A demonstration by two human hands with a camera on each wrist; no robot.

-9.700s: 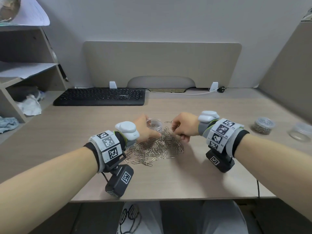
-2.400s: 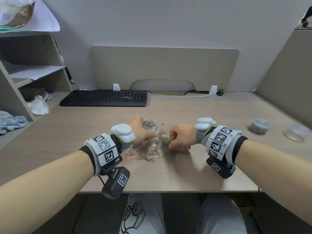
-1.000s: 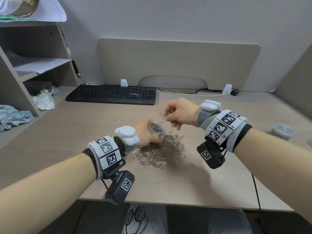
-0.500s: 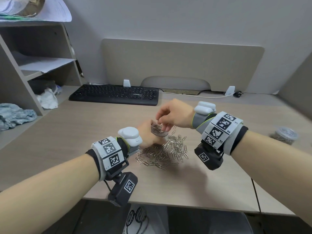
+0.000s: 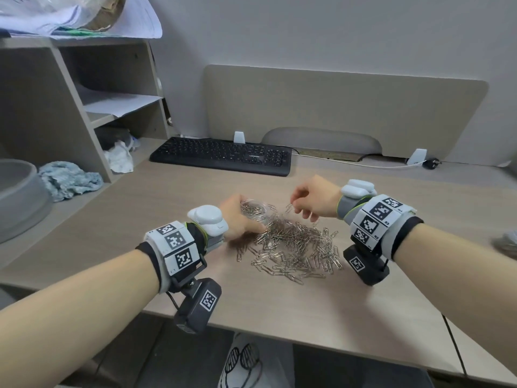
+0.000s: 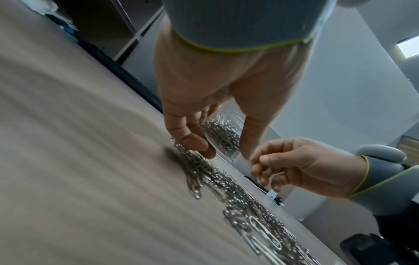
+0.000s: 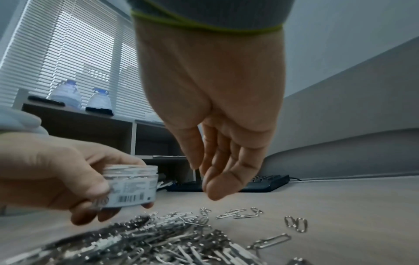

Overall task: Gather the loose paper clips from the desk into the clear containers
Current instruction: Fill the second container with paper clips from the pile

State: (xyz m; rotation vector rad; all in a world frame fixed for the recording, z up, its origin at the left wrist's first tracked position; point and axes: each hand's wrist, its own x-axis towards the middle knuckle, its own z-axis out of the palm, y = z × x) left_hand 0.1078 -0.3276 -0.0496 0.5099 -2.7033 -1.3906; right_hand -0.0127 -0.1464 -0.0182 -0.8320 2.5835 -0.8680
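My left hand [image 5: 237,217] grips a small clear container [image 5: 255,210] partly filled with paper clips, held just above the desk at the left edge of the pile. The container's label and barcode [image 7: 131,195] show in the right wrist view. A heap of loose silver paper clips [image 5: 296,245] lies on the desk between my hands. My right hand [image 5: 303,210] hovers to the right of the container, above the far side of the pile. Its fingers [image 7: 217,161] hang relaxed and hold nothing that I can see.
A black keyboard [image 5: 221,155] lies at the back of the desk, with a white cable [image 5: 349,163] to its right. A shelf unit [image 5: 56,107], a blue cloth [image 5: 70,180] and a grey bowl [image 5: 16,197] are at the left. Another clip-filled container [image 5: 506,243] sits blurred at the right edge.
My right hand, which was over the container's mouth with clips, has moved right, off the container and lower, with its fingers loosened. The left hand still holds the container in about the same place.
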